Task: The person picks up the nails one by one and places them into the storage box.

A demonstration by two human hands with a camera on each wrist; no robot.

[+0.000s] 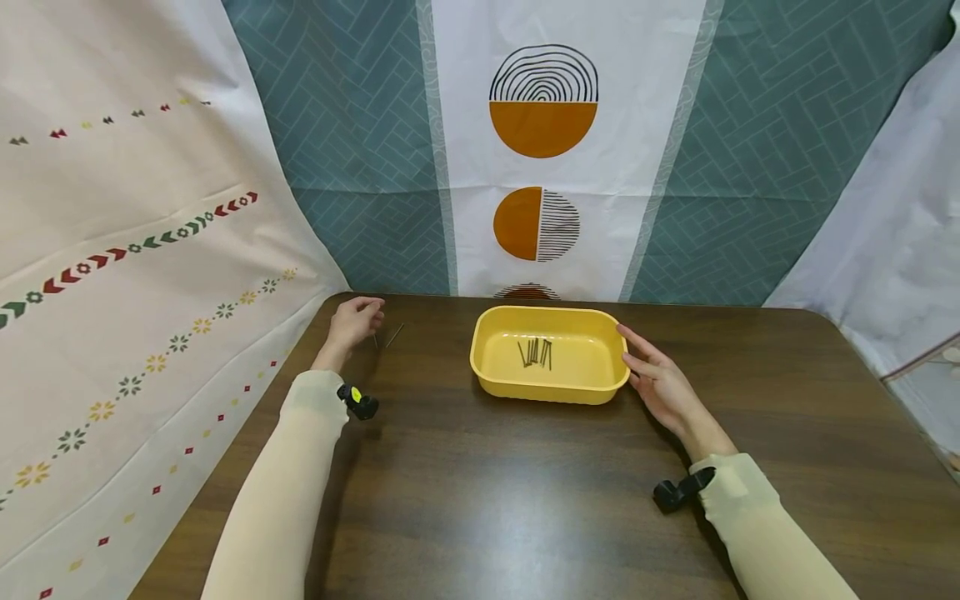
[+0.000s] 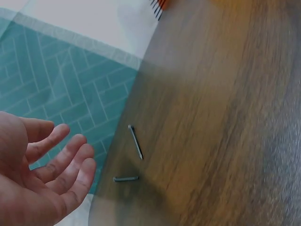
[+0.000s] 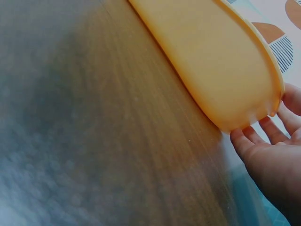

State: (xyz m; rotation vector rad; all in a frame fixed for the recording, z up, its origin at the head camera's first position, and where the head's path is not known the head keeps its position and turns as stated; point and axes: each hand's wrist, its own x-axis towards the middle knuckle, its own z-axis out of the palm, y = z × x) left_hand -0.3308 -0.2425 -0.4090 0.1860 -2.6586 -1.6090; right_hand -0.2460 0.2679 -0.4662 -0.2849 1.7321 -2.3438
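My left hand (image 1: 354, 325) hovers over the table's far left, fingers loosely bent with nothing between them. Close to it lie two dark metal nails; in the left wrist view one nail (image 2: 136, 142) slants and the other nail (image 2: 125, 179) lies near the table edge. A yellow plastic tray (image 1: 547, 389) stands right of centre near the back. Inside it, several nails (image 1: 535, 353) lie in a loose row. My right hand (image 1: 666, 392) touches the tray's right end with extended fingertips, which the right wrist view shows against the outer wall (image 3: 244, 101).
The brown wooden table (image 1: 495, 483) ends at a teal and white patterned cloth (image 1: 360, 142) hanging behind it. A white cloth with coloured motifs (image 1: 150, 333) drapes along the left edge. Another pale cloth (image 1: 892, 217) hangs at right.
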